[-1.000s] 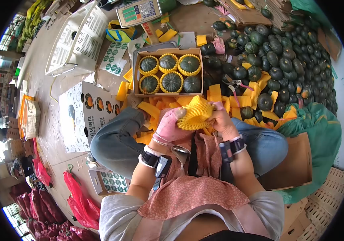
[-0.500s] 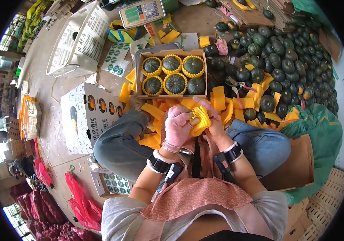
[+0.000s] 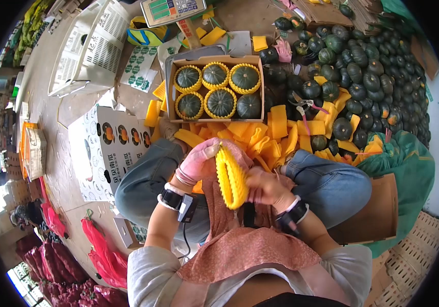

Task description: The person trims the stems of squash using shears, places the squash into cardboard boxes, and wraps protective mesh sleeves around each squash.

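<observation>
Box: five squashes netted, sixth squash bare. Loose net nearer the body, pinched by left hand; right hand beside it, grip unclear.

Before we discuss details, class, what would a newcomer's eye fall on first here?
Probably the great heap of dark green pumpkins at upper right. Next, perhaps, the bright yellow net at centre, between the left hand and right hand. Beyond it, the open box shows six more pumpkins in two rows.
</observation>
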A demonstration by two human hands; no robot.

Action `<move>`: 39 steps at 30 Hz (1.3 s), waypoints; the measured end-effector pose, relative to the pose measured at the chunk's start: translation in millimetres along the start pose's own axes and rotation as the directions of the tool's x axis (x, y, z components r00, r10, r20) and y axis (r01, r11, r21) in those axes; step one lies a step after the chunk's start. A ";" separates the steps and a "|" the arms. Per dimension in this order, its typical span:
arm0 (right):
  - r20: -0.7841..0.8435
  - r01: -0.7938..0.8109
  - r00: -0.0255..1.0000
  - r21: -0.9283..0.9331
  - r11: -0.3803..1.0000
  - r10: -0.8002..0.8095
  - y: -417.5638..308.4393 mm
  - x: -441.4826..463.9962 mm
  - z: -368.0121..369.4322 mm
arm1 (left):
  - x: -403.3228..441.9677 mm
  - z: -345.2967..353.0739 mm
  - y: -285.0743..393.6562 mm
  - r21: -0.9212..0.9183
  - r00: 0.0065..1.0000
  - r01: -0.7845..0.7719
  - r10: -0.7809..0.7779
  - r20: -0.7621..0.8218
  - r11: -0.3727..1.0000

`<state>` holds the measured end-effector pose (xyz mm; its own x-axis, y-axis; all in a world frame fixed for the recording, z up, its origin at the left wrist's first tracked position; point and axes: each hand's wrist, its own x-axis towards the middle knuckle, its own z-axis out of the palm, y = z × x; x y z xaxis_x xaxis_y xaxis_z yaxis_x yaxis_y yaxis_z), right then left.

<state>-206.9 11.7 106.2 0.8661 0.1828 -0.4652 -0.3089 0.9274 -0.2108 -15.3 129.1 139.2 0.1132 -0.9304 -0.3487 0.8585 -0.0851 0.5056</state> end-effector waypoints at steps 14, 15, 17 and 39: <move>-0.511 -0.208 0.525 -0.852 0.480 -0.680 -92.9 146.6 -80.9 | 208.3 -94.4 21.9 1.000 0.976 -0.022 0.216 0.024 -0.011; -0.672 -0.179 0.474 -0.707 0.684 -0.570 -93.1 155.0 -71.1 | 215.4 -94.3 18.0 0.993 0.989 0.065 0.139 -0.052 -0.097; -0.801 0.007 0.473 -0.413 0.911 -0.367 -96.9 163.3 -68.3 | 227.1 -111.1 3.2 0.994 0.992 0.097 0.089 -0.092 -0.052; 0.309 0.207 0.396 -0.947 -0.244 -0.864 -94.5 212.5 -51.1 | 122.3 -176.2 2.5 0.895 0.667 -0.106 0.699 -0.259 0.433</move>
<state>-13.7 -53.8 -16.7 0.7318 -0.6283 0.2639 -0.1179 -0.4981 -0.8591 88.8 78.0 -41.3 0.8049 -0.5875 -0.0831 -0.0885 -0.2574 0.9623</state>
